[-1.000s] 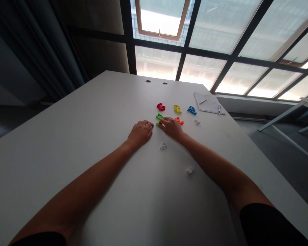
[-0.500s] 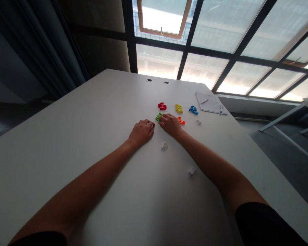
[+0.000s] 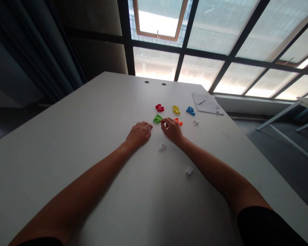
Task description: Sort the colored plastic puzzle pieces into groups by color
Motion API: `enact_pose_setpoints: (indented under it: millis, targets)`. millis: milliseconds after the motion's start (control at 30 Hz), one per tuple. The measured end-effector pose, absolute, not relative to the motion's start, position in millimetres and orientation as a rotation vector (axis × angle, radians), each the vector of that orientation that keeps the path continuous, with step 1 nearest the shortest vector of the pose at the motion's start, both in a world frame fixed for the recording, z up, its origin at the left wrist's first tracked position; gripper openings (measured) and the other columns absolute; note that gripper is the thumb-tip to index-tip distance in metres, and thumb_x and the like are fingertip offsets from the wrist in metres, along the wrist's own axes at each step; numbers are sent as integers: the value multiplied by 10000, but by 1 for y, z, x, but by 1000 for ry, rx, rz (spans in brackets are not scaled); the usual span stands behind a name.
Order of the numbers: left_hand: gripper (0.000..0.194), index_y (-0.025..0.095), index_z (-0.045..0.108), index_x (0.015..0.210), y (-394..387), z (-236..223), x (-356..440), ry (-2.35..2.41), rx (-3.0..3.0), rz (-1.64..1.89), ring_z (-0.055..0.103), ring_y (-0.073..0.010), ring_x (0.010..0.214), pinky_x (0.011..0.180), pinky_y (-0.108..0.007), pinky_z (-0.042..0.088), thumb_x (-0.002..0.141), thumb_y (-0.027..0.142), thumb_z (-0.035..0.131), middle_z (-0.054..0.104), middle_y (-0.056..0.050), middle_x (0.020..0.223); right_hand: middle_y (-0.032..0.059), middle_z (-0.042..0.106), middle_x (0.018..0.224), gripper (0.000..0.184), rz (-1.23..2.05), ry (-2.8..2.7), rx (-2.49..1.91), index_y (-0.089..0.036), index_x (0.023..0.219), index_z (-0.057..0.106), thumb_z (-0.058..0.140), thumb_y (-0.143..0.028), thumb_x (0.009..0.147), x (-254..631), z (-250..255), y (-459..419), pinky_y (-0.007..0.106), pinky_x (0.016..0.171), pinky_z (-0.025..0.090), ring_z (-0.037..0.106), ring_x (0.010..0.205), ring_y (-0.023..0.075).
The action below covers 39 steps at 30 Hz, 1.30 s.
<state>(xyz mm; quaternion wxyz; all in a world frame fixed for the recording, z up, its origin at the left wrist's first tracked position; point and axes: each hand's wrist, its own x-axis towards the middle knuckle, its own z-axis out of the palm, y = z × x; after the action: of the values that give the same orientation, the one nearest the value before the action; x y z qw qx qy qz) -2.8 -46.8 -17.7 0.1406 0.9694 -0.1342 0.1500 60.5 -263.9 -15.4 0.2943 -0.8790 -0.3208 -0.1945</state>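
Small green plastic pieces (image 3: 157, 119) lie together in a cluster on the white table (image 3: 113, 102). My right hand (image 3: 172, 130) is just right of them, its bent thumb and forefinger apart with a gap between and nothing visible in them. Behind its knuckles is a partly hidden group of orange pieces (image 3: 179, 122). My left hand (image 3: 140, 132) rests on the table left of and nearer than the green cluster, fingers loosely extended. A pale spot shows at its fingertips; I cannot make out what it is. Red pieces (image 3: 159, 108), yellow pieces (image 3: 176, 109) and blue pieces (image 3: 190, 110) sit in a row beyond.
White crumpled scraps (image 3: 162, 147) lie on the near side, with another scrap (image 3: 189, 171) closer to me and one more (image 3: 196, 122) at the right. Paper sheets (image 3: 206, 102) with pens lie at the far right corner. Windows stand behind the table.
My right hand has pushed a near green piece up against the other green one, then let go and drawn back slightly right. My left hand has stayed in place. The view shifted slightly.
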Motion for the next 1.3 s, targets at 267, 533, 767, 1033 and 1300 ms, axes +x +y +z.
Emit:
enact_pose_setpoints:
  millis: [267, 533, 767, 1033, 1300]
  targets:
    - [319, 233, 720, 1234, -47, -17, -4, -398, 2772, 445, 611, -288, 1172, 1060, -464, 501, 998, 273, 510, 704, -115, 1271, 59, 768, 944, 178, -69, -1070, -1992, -213, 1029, 778, 637, -305, 972, 9, -11, -311, 310, 752, 544, 664, 781, 178]
    - [327, 229, 712, 1245, -45, -17, -3, -406, 2777, 442, 613, -288, 1188, 1076, -472, 499, 1008, 287, 493, 704, -116, 1279, 101, 747, 1095, 161, -125, -1349, -1982, -259, 1060, 774, 622, -307, 1033, -3, -10, -315, 415, 988, 545, 683, 1033, 233]
    - [320, 233, 713, 1233, -45, -19, -1, -416, 2783, 442, 627, -299, 1185, 1069, -490, 509, 1007, 291, 494, 706, -123, 1284, 108, 740, 1132, 192, -254, -1313, -2154, -256, 1095, 749, 568, -309, 1060, 5, -14, -356, 428, 1000, 527, 677, 1039, 236]
    - [330, 248, 713, 1239, -42, -22, 1, -431, 2779, 439, 622, -309, 1188, 1067, -502, 508, 1006, 312, 488, 704, -123, 1280, 123, 741, 1089, 226, -538, -807, -2615, -206, 1097, 768, 586, -302, 1004, 56, -20, -434, 411, 969, 509, 683, 1008, 264]
    - [334, 247, 709, 1248, -42, -23, 2, -430, 2796, 449, 626, -310, 1174, 1051, -493, 512, 1005, 310, 489, 704, -121, 1284, 154, 733, 1210, 353, -553, -660, -2774, -182, 1266, 762, 532, -235, 1003, 67, -20, -435, 419, 1008, 463, 626, 1123, 294]
